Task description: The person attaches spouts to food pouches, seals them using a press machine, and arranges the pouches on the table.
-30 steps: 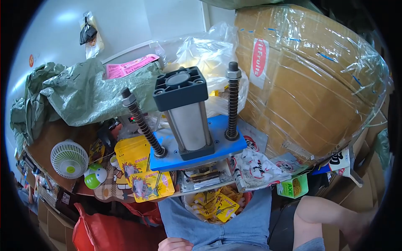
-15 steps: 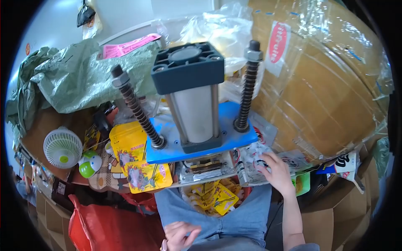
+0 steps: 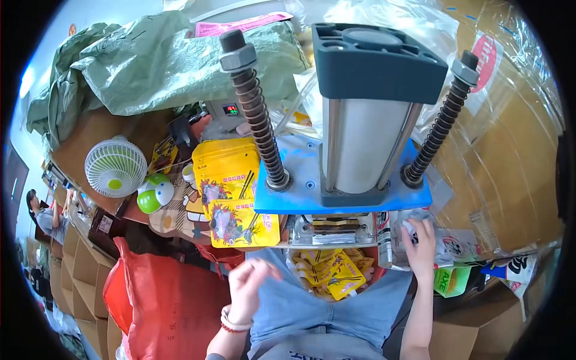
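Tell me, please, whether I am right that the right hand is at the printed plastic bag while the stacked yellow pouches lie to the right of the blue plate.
Not quite: the head view shows the stacked yellow pouches to the left of the blue plate, not the right. The right hand is indeed at the printed plastic bag.

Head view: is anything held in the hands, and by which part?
The left hand shows nothing held; the right hand is at white packets, its hold unclear.
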`<state>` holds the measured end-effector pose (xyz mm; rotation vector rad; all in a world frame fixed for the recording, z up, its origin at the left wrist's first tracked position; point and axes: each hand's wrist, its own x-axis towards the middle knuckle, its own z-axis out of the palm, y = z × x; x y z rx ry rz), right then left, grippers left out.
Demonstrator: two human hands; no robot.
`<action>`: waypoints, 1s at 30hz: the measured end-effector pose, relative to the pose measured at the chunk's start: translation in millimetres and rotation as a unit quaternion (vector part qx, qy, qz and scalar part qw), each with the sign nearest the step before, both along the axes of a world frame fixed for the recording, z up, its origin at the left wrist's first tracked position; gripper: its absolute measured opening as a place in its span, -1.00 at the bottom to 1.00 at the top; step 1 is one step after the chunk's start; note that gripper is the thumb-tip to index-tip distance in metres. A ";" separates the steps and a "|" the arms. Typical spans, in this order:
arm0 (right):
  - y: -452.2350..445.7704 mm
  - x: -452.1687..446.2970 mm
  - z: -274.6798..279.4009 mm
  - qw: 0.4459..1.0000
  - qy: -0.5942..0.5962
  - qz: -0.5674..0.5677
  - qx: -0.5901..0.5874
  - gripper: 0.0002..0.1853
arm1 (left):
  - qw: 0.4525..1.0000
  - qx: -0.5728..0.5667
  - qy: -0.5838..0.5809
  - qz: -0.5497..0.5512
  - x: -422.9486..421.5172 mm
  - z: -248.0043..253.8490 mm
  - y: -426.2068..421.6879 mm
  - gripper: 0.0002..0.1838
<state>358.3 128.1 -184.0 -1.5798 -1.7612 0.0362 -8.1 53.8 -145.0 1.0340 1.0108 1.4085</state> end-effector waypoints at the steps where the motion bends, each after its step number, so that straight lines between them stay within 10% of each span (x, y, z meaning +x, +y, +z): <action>1: 0.1 2.0 -1.8 1.000 -0.001 -0.002 -0.003 -0.80 | 0.996 0.059 0.002 -0.065 12.0 12.9 -8.5 -0.70; 9: 2.2 5.8 -2.0 0.997 0.081 -0.009 -0.008 -0.75 | 0.801 0.357 -0.152 -0.455 48.1 114.9 -16.6 -0.11; 15: 1.8 9.3 -5.1 0.996 0.091 0.004 0.009 -0.73 | 0.798 0.373 -0.210 -0.424 61.7 116.3 -28.8 -0.24; 18: -2.3 3.7 -1.9 0.995 0.091 -0.007 0.041 -0.72 | 0.855 0.474 0.169 -0.123 47.7 97.1 -19.9 -0.18; 22: -48.3 -22.3 -19.2 0.969 0.197 -0.019 0.149 -0.79 | 0.684 0.214 0.668 0.202 1.7 -9.7 42.0 0.19; 25: -95.7 -67.1 -24.7 0.943 0.324 0.060 0.053 -0.82 | 0.629 0.073 0.765 0.114 -48.2 -79.3 59.0 0.20; 30: -114.2 -104.4 -17.8 0.948 0.131 0.289 0.025 -0.67 | 0.645 0.191 0.740 0.010 -93.8 -76.4 73.7 -0.31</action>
